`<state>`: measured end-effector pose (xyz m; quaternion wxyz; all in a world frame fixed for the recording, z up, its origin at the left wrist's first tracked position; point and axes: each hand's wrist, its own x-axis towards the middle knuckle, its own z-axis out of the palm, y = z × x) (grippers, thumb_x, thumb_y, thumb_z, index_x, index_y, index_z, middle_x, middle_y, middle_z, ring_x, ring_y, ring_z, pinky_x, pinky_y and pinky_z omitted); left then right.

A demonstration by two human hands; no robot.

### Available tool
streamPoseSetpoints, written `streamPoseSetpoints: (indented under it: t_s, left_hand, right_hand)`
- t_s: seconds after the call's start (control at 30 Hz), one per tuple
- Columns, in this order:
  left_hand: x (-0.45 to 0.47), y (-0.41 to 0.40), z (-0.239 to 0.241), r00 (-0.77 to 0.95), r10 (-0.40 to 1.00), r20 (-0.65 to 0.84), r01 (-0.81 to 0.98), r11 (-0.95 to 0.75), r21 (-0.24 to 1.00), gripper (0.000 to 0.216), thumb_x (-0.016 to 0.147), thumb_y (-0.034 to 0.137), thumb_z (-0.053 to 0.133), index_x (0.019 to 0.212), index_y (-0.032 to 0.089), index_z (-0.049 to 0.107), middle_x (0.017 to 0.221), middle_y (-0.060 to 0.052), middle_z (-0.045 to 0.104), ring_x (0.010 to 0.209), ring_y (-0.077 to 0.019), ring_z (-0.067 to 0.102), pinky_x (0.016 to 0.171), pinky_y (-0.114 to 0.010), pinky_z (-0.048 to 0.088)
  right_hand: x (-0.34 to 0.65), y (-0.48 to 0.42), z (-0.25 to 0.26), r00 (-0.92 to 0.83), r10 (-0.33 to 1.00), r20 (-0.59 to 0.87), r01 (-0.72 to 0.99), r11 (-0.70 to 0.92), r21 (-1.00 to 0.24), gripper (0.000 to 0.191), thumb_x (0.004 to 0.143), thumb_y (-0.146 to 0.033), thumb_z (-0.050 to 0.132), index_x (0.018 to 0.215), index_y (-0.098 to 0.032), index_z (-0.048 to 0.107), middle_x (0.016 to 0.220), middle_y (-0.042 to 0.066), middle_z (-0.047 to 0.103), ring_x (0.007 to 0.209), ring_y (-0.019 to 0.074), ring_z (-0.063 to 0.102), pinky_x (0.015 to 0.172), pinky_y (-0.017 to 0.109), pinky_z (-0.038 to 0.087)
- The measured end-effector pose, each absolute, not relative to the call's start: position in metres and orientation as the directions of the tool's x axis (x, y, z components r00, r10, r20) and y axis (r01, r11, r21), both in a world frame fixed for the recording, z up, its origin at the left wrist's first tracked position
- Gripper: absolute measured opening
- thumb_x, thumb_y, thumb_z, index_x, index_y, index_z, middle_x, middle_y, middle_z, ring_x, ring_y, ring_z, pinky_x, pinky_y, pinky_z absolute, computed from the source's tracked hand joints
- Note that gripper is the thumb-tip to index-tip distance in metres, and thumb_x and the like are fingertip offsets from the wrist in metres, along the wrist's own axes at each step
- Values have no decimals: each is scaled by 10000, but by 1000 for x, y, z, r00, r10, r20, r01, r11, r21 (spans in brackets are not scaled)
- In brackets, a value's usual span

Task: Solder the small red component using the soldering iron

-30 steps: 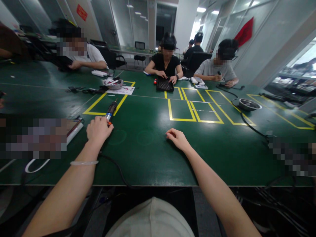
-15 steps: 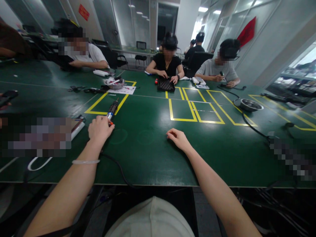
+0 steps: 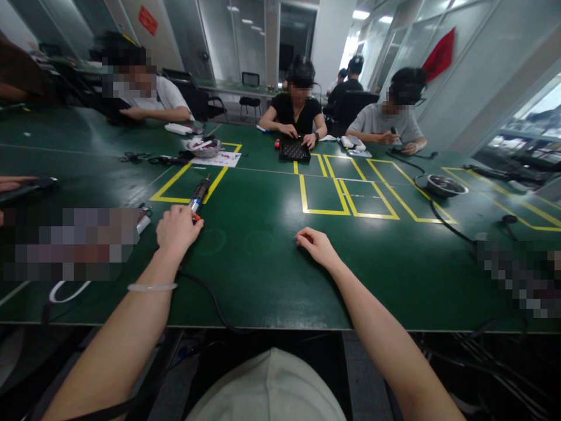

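My left hand (image 3: pixel 177 231) is wrapped round an electric screwdriver (image 3: pixel 200 196) with a dark body and a blue-and-white band. Its thin bit points away from me, towards the yellow-taped area. An orange part (image 3: pixel 196 218) shows beside my fingers, and a black cord (image 3: pixel 213 292) runs from under my wrist to the table's front edge. My right hand (image 3: pixel 319 244) rests on the green table (image 3: pixel 263 280) with its fingers curled inward and together. No object shows in it, and it touches only the tabletop.
Yellow tape rectangles (image 3: pixel 326 211) mark the tabletop. Left of centre stands a bowl of small items (image 3: pixel 204 147); a metal dish (image 3: pixel 445 186) is at the right. Across the table a person works over a black tray (image 3: pixel 294 151). A blurred-out item (image 3: pixel 79 242) lies left of my left arm.
Both my hands and the screwdriver stay where they were. At the far left, another person's hand with a dark device has moved further into view, to the right.
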<state>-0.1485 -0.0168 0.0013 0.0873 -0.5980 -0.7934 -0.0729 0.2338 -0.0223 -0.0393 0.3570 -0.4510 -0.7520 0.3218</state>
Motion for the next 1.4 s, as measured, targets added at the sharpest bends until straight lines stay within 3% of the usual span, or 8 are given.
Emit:
streamPoseSetpoints:
  t_s: [0.87, 1.3, 1.4]
  left_hand:
    - [-151, -16, 1, -260, 941, 218, 964, 265, 5, 342, 853, 441, 567, 1084, 192, 603, 1184, -145, 536, 1055, -314, 526, 824, -420, 490]
    - [-154, -16, -3, -252, 937, 243, 967, 256, 17, 372, 899, 470, 461, 1058, 175, 622, 1188, -168, 560, 1047, -332, 540, 801, -428, 478]
    - [-150, -16, -2, -235, 916, 325, 972, 228, 60, 409, 934, 458, 395, 1093, 156, 621, 1195, -171, 586, 1057, -325, 560, 835, -424, 467]
  right_hand:
    - [235, -22, -41, -349, 902, 253, 463, 401, -790, 206, 900, -325, 515, 898, -181, 662, 766, 19, 691, 696, 155, 617, 678, 260, 445]
    - [235, -22, -39, -353, 899, 260, 464, 409, -786, 202, 901, -319, 518, 898, -178, 663, 767, 22, 692, 697, 156, 617, 678, 258, 440]
    - [235, -22, -40, -351, 899, 260, 461, 408, -788, 201, 902, -318, 518, 896, -176, 661, 763, 21, 690, 689, 153, 614, 667, 253, 436]
